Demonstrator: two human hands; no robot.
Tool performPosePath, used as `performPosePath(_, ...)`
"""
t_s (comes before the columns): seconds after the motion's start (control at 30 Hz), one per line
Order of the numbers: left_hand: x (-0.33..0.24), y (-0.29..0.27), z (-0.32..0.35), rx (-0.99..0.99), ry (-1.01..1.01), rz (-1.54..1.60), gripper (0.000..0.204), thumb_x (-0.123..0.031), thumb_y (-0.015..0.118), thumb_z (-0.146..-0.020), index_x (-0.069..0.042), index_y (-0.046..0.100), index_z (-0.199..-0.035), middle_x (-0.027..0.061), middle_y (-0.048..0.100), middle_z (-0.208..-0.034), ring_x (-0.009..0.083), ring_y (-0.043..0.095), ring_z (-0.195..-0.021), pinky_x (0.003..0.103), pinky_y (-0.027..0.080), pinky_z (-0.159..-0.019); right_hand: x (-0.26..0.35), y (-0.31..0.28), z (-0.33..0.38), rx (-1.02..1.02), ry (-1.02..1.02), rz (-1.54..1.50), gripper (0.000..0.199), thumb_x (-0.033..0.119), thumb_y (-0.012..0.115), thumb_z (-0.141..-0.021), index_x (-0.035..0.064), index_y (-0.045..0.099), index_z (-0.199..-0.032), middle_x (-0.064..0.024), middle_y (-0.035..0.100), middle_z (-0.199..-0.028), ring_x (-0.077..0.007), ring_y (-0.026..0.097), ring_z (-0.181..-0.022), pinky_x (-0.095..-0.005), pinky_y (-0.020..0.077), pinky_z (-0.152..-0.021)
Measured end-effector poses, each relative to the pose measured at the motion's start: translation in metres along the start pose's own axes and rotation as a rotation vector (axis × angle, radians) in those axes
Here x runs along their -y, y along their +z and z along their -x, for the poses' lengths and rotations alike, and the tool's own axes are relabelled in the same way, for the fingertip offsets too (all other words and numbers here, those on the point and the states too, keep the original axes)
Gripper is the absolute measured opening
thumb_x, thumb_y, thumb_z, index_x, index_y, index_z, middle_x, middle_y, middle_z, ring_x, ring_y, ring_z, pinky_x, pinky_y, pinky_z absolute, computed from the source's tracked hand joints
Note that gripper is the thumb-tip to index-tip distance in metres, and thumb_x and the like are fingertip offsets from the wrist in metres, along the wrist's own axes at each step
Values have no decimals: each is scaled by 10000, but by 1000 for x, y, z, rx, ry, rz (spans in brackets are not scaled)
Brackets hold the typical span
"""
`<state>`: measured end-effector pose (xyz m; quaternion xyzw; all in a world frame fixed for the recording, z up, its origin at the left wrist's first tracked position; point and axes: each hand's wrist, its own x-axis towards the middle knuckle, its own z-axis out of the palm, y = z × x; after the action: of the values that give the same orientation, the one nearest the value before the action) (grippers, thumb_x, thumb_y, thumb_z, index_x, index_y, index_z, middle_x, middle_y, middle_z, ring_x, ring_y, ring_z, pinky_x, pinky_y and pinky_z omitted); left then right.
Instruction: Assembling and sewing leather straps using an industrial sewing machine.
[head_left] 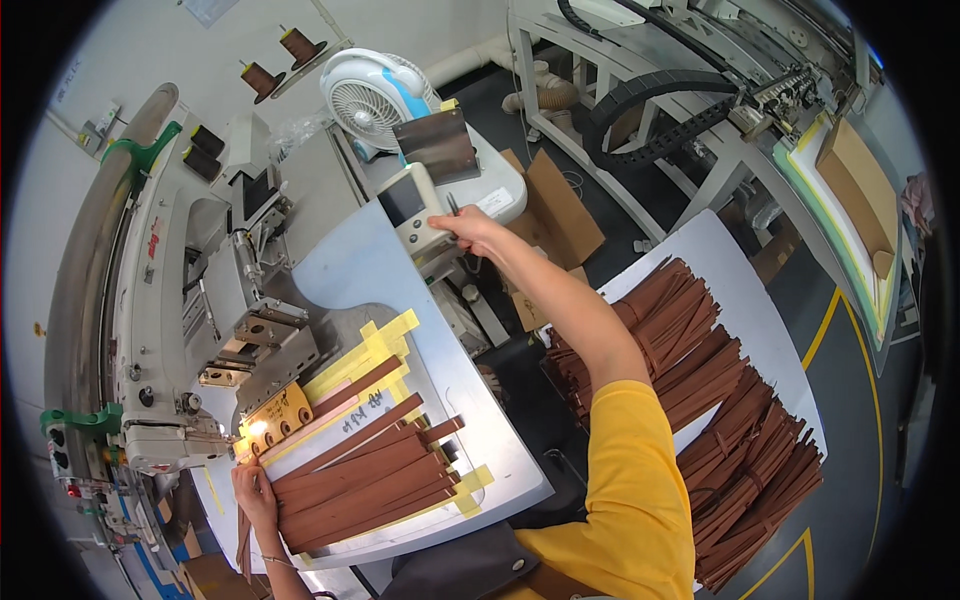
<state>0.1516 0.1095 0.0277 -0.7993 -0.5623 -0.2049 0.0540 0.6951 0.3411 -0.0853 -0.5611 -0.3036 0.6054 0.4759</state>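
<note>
From the head view, the person's left hand (256,492) sits at the lower left of the frame, fingers spread flat on the near end of a stack of brown leather strips (365,478); it presses more than it clasps, and nothing is closed inside it. The strips lie on the grey sewing table (500,440), their long axis running from that hand up and to the right, away from the sewing machine head (200,300), over yellow tape guides (375,345).

The right hand (468,230), well apart at upper centre, reaches out on a yellow-sleeved arm to the small control panel (410,205), fingertips touching it, with a thin dark tool pinched between them. So the left hand is by far the nearer to the strips. A larger heap of strips (730,430) lies at the right.
</note>
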Motion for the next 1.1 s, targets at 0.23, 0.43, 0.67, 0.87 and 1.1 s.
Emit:
performPosePath(0.23, -1, 2, 0, -9, 11, -8, 124, 103, 571, -770, 2, 515, -817, 166, 621, -906, 332, 533, -840, 415, 448, -785, 9, 35, -28, -84, 34, 54, 417, 355, 801, -727, -16, 638, -823, -43, 520, -638, -98, 340, -459, -279, 216, -390)
performPosePath(0.43, -3, 2, -2, -28, 16, 11, 112, 104, 565, -786, 7, 514, -812, 168, 629, -915, 324, 543, -841, 407, 451, -787, 14, 48, -37, -172, -34, 134, 467, 338, 770, -750, -92, 638, -874, -107, 590, -658, -148, 515, -477, -326, 306, -360)
performPosePath(0.67, 0, 4, 2, -24, 1, 5, 104, 95, 569, -794, 6, 517, -812, 166, 628, -914, 321, 549, -847, 403, 456, -794, 12, 38, -27, -179, -298, 719, 790, 459, 826, -654, -12, 514, -1206, -246, 610, -1099, -345, 599, -1069, -447, 512, -861)
performPosePath(0.87, 0, 3, 2, -33, -20, 9, 110, 98, 572, -790, 4, 519, -809, 163, 624, -887, 319, 547, -842, 408, 457, -790, -9, 43, 25, -256, -626, 991, 937, 259, 833, -636, 12, 303, -1368, -191, 464, -1203, -376, 517, -1106, -474, 513, -844)
performPosePath(1.1, 6, 4, 4, -27, -12, 1, 114, 97, 581, -785, 5, 518, -808, 162, 620, -881, 320, 544, -830, 405, 458, -782, -28, 77, 4, -487, -716, 972, 594, 81, 640, -756, -14, 359, -1271, -173, 469, -1081, -350, 548, -990, -446, 550, -730)
